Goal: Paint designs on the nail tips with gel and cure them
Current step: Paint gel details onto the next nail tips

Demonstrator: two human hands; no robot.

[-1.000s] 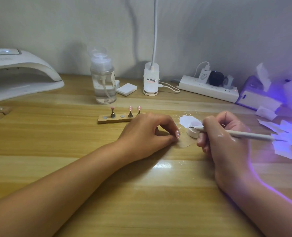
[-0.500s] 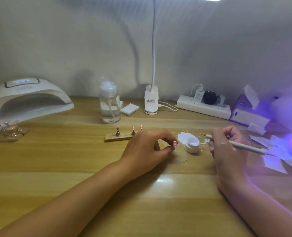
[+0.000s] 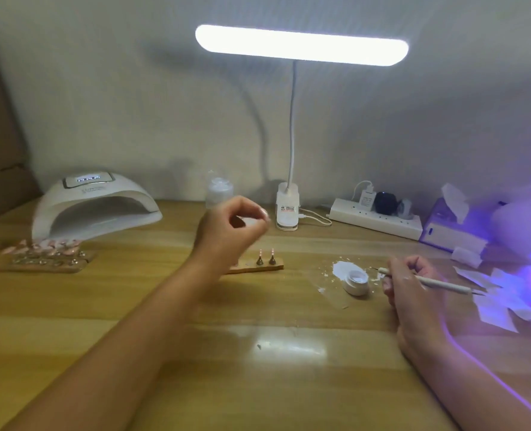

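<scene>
My left hand (image 3: 231, 227) hovers above the table with thumb and forefinger pinched on a small pale nail tip (image 3: 264, 213), blurred by motion. Just below it lies a wooden strip (image 3: 276, 268) with two pink nail tips on metal holders (image 3: 266, 258); its left end is hidden by my wrist. My right hand (image 3: 405, 286) rests on the table and grips a thin white gel brush (image 3: 441, 284), bristle end toward an open white gel pot (image 3: 356, 284). The big white curing lamp (image 3: 96, 206) stands at the back left.
A board of finished pink tips (image 3: 46, 256) lies front of the curing lamp. A lit desk lamp (image 3: 301, 45), a clear bottle (image 3: 219, 194), a power strip (image 3: 379, 219) and a tissue box (image 3: 450, 228) line the back. Paper wipes (image 3: 500, 303) and purple light fill the right.
My left hand has lifted off the table and moved back and left, away from the gel pot. The view has tilted up. My right hand keeps the brush, now a little right of the pot.
</scene>
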